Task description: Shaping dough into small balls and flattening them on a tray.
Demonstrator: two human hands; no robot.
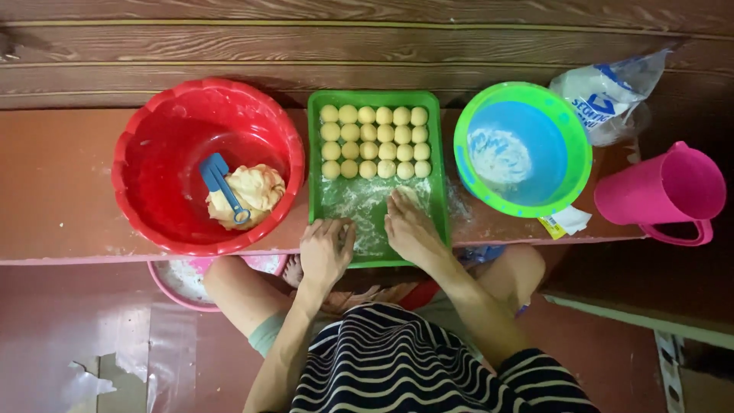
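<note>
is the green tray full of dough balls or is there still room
Partly full. Dough balls fill only the far end of the green tray; the floured near end is bare, where both hands rest.

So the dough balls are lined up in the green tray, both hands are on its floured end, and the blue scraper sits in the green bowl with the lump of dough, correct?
Not quite. The head view shows the blue scraper and the lump of dough in the red bowl, not the green bowl, which holds only flour. The rest stands: dough balls in the green tray, left hand and right hand on its floured end.
</note>
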